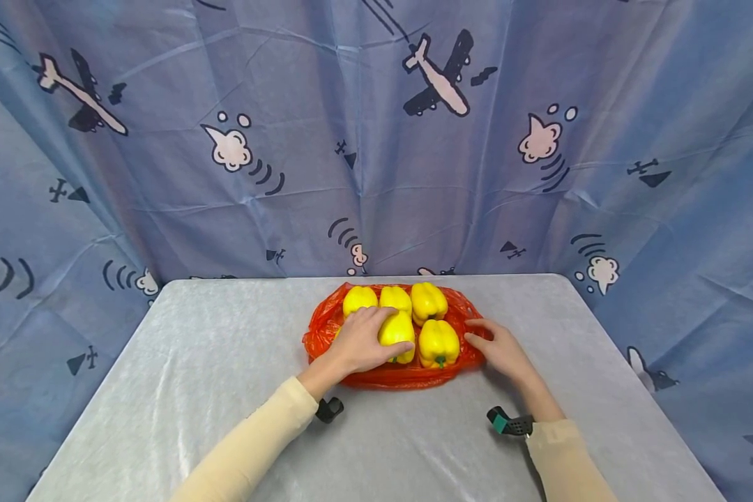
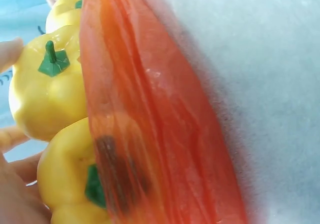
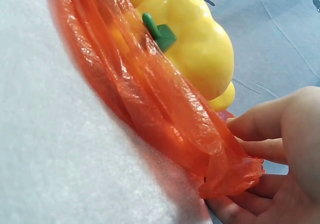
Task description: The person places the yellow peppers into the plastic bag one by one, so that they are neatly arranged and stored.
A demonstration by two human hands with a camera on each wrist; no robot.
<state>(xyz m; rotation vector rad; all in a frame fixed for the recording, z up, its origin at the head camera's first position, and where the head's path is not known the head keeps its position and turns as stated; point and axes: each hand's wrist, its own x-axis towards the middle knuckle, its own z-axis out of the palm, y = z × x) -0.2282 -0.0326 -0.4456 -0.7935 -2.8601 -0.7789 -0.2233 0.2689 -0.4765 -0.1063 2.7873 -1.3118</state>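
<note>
Several yellow bell peppers with green stems sit in an opened red plastic bag (image 1: 408, 380). My left hand (image 1: 365, 341) grips one yellow bell pepper (image 1: 398, 333) at the middle of the bag, thumb on the near side and fingers across its top. In the left wrist view, that pepper (image 2: 47, 89) stands between the thumb and the fingers, over another one lower down. At the bag's right edge, my right hand (image 1: 502, 352) holds the crumpled rim, with the thumb above and the other fingers partly behind the plastic in the right wrist view.
Beside the gripped pepper, another yellow pepper (image 1: 439, 343) lies with its stem toward me. More peppers (image 1: 429, 301) line the bag's far side. A pale cloth covers the table (image 1: 226, 348), and a blue patterned curtain (image 1: 326, 139) hangs behind it.
</note>
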